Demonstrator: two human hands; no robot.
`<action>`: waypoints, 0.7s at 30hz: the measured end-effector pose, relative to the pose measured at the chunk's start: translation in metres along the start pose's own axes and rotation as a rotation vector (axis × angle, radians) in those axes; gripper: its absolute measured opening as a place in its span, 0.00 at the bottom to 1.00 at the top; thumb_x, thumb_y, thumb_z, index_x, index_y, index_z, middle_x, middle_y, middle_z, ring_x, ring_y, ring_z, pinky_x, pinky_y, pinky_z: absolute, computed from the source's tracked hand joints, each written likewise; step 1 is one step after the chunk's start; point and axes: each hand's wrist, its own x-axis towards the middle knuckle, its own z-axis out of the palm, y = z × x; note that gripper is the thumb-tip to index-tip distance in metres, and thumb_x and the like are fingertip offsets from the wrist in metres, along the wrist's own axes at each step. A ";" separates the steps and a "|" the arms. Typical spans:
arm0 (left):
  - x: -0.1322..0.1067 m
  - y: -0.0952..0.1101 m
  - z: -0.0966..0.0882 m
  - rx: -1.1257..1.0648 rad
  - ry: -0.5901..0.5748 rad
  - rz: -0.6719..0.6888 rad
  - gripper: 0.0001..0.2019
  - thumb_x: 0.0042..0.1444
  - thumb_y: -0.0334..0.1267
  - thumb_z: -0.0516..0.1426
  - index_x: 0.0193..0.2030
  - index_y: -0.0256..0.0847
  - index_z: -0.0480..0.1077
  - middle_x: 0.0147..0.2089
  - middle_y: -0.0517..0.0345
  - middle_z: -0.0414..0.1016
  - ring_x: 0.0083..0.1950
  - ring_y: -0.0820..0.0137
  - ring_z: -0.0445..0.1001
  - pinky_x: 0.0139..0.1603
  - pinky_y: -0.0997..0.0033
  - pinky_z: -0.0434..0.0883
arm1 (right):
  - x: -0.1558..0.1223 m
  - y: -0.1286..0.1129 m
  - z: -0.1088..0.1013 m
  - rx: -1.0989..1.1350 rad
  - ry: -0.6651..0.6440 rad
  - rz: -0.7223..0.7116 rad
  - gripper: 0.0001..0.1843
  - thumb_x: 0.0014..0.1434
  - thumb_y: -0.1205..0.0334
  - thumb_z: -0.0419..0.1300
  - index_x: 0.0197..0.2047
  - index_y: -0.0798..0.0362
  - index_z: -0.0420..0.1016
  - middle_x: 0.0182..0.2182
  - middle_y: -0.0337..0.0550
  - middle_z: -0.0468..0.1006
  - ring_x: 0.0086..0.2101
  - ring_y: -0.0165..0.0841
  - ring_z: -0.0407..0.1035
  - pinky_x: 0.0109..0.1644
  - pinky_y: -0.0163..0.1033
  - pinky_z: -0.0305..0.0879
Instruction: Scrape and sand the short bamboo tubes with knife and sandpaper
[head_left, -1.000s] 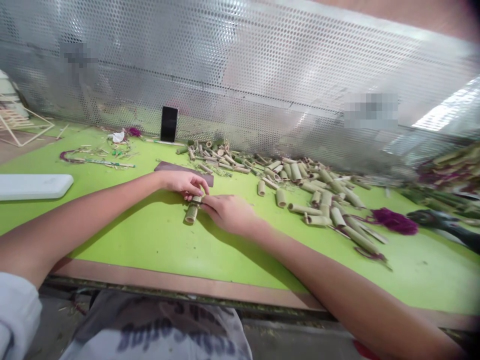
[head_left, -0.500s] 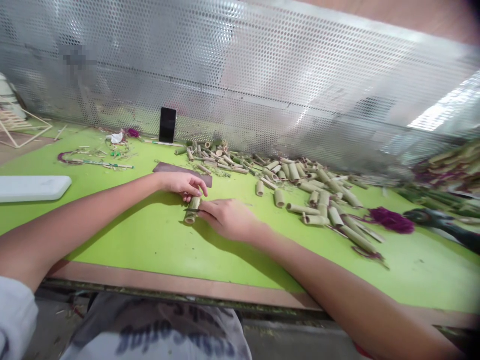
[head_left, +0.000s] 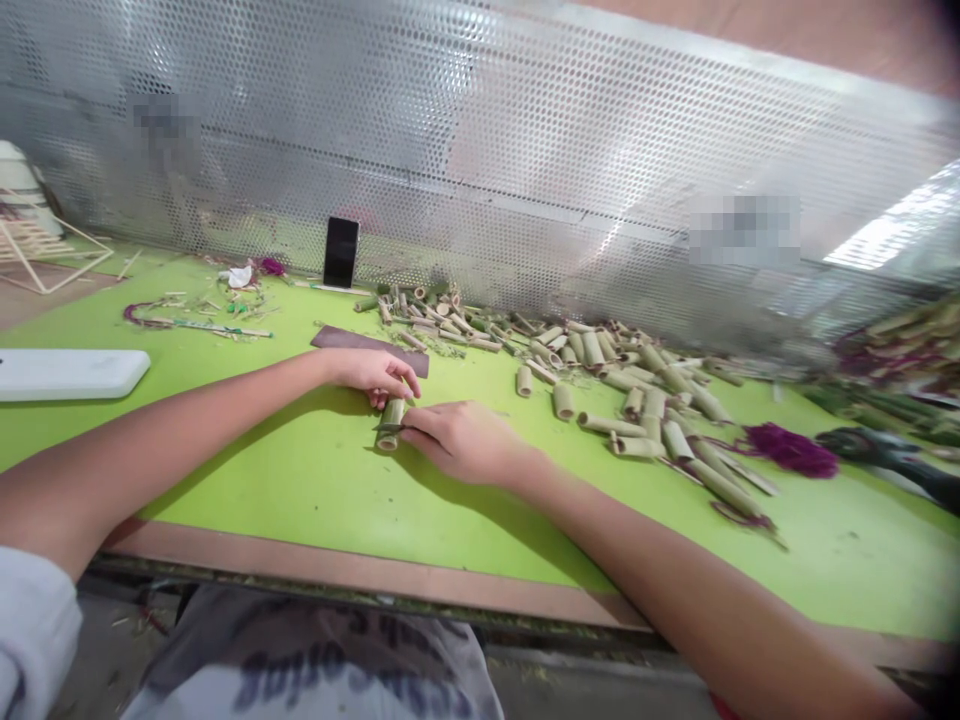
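Observation:
A short, pale green bamboo tube [head_left: 393,410] lies on the green tabletop with its open end facing me. My left hand [head_left: 379,375] grips its far end with curled fingers, part of them hidden behind the thumb. My right hand [head_left: 454,440] is closed on a thin dark strip [head_left: 388,428], which looks like folded sandpaper. That strip lies across the tube close to its near end. Just beyond my left hand is a flat brown sheet [head_left: 371,350], like sandpaper.
Many cut bamboo pieces [head_left: 592,350] are heaped at the back and right. Purple yarn [head_left: 791,450] and a dark tool [head_left: 889,455] lie far right. A phone [head_left: 341,252] leans on the perforated metal screen [head_left: 525,130]. A white case [head_left: 71,374] sits left.
The whole view has shifted slightly. Both hands stay at the tube, and the dark strip still lies across it in nearly the same place.

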 end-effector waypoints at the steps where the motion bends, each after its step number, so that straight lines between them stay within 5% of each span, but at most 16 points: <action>1: -0.001 0.001 0.000 0.013 -0.010 0.007 0.17 0.56 0.45 0.62 0.49 0.41 0.74 0.32 0.61 0.75 0.28 0.74 0.72 0.32 0.73 0.70 | 0.000 0.000 0.000 0.001 0.001 -0.001 0.16 0.72 0.56 0.47 0.43 0.52 0.74 0.32 0.42 0.80 0.28 0.32 0.69 0.32 0.37 0.53; 5: -0.002 0.002 0.000 0.016 -0.036 0.019 0.15 0.56 0.44 0.61 0.49 0.41 0.73 0.33 0.61 0.75 0.28 0.74 0.71 0.32 0.74 0.69 | 0.001 0.003 0.000 -0.016 -0.019 0.025 0.17 0.73 0.55 0.46 0.45 0.51 0.75 0.34 0.43 0.81 0.30 0.33 0.71 0.33 0.37 0.55; 11: 0.001 -0.002 0.002 -0.009 0.018 -0.022 0.16 0.57 0.42 0.61 0.51 0.40 0.71 0.30 0.62 0.74 0.26 0.74 0.70 0.30 0.73 0.69 | 0.011 0.006 -0.003 -0.128 -0.049 0.283 0.19 0.73 0.54 0.43 0.53 0.49 0.72 0.38 0.45 0.83 0.32 0.37 0.74 0.31 0.38 0.53; 17: 0.001 -0.003 0.003 -0.031 -0.050 0.074 0.19 0.53 0.46 0.65 0.49 0.40 0.73 0.32 0.61 0.74 0.26 0.74 0.69 0.28 0.73 0.67 | 0.003 -0.004 -0.007 -0.084 -0.102 0.193 0.20 0.73 0.52 0.44 0.51 0.49 0.74 0.34 0.44 0.83 0.30 0.36 0.74 0.32 0.38 0.53; 21: 0.002 -0.005 0.004 -0.011 -0.019 0.065 0.19 0.53 0.48 0.65 0.48 0.40 0.72 0.32 0.62 0.73 0.24 0.75 0.67 0.27 0.73 0.66 | 0.004 -0.004 -0.008 -0.118 -0.098 0.289 0.20 0.73 0.53 0.44 0.54 0.48 0.74 0.37 0.44 0.83 0.31 0.37 0.74 0.32 0.38 0.53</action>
